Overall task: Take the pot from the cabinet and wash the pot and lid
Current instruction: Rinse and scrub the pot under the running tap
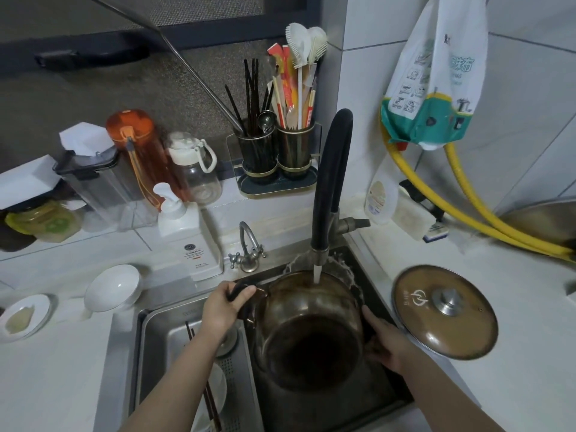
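Rinsing stage of the pot wash, seen from the head camera. The pot (pixel 311 332), a brown glass vessel, sits tilted in the sink (pixel 402 397) with its mouth turned toward the viewer, so that the stream from the black tap (pixel 330 188) at 12 o'clock strikes the upper rim and splashes around it. The tilt likely serves to run water across the inner wall and let it drain out.

The left hand (pixel 223 307), at 9 o'clock of the pot, is closed around the dark handle (pixel 238 291), which fixes the angle. The right hand (pixel 386 341), at 3 o'clock, lies with fingers spread flat against the outer wall, steadying the wet glass; whether it is rubbing or only bracing cannot be told.

The lid (pixel 444 311) rests knob up on the tabletop (pixel 514 385) just beside the sink, at 3 o'clock of the pot, apart from both hands and apparently awaiting its own wash. A soap dispenser (pixel 187 235) stands at 10 o'clock behind the sink, untouched. A drain tray with chopsticks (pixel 202 378) occupies the left part of the sink, leaving the right part free for the pot.
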Motion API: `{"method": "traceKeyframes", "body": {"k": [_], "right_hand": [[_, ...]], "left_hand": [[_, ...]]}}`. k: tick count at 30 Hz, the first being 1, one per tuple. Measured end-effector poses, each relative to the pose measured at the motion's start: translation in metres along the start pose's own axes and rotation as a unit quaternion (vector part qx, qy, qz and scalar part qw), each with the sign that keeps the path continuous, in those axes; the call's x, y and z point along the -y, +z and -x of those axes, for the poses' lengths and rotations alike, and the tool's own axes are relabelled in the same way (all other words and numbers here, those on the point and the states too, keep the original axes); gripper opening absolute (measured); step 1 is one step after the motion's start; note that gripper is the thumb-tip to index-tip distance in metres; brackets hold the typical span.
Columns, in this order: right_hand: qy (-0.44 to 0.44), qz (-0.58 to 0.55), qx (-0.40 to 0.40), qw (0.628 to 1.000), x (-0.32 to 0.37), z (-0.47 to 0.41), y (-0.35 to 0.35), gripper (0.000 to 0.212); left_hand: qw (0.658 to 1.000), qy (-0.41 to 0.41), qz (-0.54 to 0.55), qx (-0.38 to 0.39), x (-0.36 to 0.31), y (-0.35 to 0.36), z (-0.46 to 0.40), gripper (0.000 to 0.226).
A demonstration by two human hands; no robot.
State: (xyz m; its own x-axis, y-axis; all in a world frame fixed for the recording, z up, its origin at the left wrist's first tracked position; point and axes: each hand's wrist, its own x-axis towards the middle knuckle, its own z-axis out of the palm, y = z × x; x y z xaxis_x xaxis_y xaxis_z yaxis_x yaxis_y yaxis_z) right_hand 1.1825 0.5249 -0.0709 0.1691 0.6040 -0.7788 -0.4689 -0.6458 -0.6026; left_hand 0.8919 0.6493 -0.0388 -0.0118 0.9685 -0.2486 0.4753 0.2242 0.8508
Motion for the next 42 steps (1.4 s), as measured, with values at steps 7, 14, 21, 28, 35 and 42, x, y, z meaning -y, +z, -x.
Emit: {"method": "traceKeyframes", "body": {"k": [7, 14, 21, 28, 35, 42], "right_hand": [[-0.038, 0.012, -0.021, 0.999, 0.004, 0.006, 0.010, 0.071], [-0.052, 0.053, -0.043, 0.996, 0.013, 0.009, 0.023, 0.062], [-0.066, 0.083, -0.048, 0.993, 0.021, -0.006, 0.031, 0.057], [-0.046, 0.094, -0.064, 0.992, 0.023, -0.004, 0.044, 0.062], [-0.003, 0.100, -0.063, 0.993, 0.017, -0.002, 0.052, 0.052], [-0.006, 0.097, -0.076, 0.992, 0.017, -0.006, 0.044, 0.043]], "left_hand": [[0.998, -0.062, 0.017, -0.020, 0.018, -0.005, 0.001, 0.028], [0.988, -0.147, 0.025, -0.034, 0.039, -0.009, 0.016, 0.044], [0.982, -0.176, 0.061, -0.034, 0.044, -0.010, 0.028, 0.035], [0.976, -0.203, 0.082, -0.003, 0.041, -0.020, 0.028, 0.039], [0.975, -0.192, 0.111, -0.016, 0.030, -0.029, 0.025, 0.030], [0.961, -0.235, 0.144, -0.020, 0.048, -0.027, 0.030, 0.037]]}}
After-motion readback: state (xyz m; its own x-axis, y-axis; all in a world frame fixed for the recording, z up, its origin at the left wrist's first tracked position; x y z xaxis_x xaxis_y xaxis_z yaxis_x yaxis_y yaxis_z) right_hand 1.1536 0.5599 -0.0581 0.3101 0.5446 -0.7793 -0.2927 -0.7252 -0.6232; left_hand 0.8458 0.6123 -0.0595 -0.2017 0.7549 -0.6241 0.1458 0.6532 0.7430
